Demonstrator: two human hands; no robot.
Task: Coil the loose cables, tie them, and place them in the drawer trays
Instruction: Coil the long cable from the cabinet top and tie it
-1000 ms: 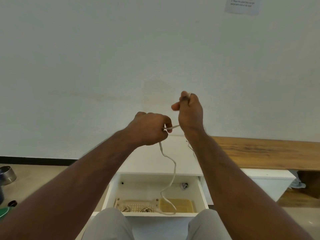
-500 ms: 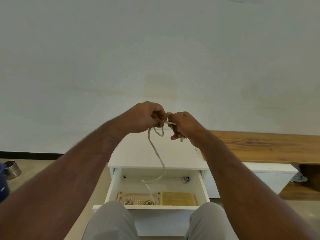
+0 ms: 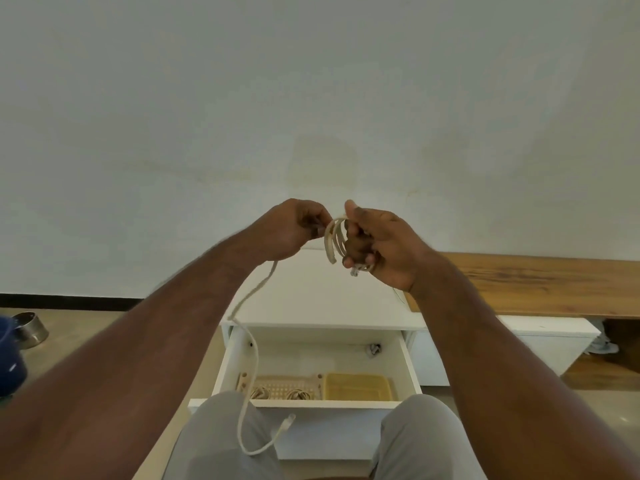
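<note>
I hold a cream network cable up in front of the wall. My right hand grips a few wound loops of it, with a plug end poking out under the fingers. My left hand pinches the strand just left of the loops. The loose tail hangs down from my left hand, curls over my lap and ends in a clear plug. Below stands an open white drawer. It holds a beige slotted tray with two coiled cables and a yellow tray beside it.
A white cabinet top lies behind the drawer, and a wooden bench top runs off to the right. A steel bowl and a blue object sit on the floor at the left. My knees frame the drawer front.
Loops have formed on my right hand, which has turned palm-in. The hanging tail has swung left and down, and its plug now lies over my lap in front of the drawer.
</note>
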